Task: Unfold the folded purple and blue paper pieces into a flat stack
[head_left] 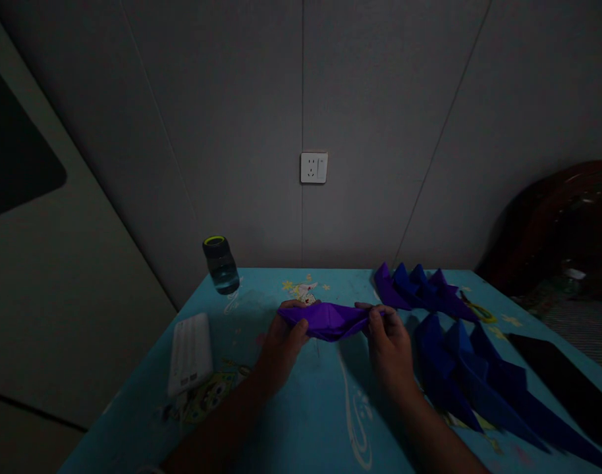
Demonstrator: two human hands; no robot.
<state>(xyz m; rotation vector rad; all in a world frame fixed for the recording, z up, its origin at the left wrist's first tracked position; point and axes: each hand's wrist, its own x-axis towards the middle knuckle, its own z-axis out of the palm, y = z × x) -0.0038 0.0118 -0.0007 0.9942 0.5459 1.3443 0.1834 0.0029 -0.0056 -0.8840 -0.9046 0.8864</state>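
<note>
- Folded paper [329, 320], clock centre: purple
- Counter [315, 408]: turquoise, white swirls, yellow flowers
- Paper boats [404, 288], 2 o'clock: purple and blue
- Bottle rim [215, 237], 10 o'clock: yellow-green
- Power bank [190, 352], 9 o'clock: white

No legible txt, nos. or brands; any marks on pwr bank [191, 349] or wall socket [313, 167] too sm./dark.

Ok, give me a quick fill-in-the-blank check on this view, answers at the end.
The left hand and right hand hold a folded paper piece coloured ____.
The black flat object lies to the ____ of the blue folded pieces.
Of the bottle and white device, the ____ is nearer the wall.
Missing words: purple; right; bottle.
</note>
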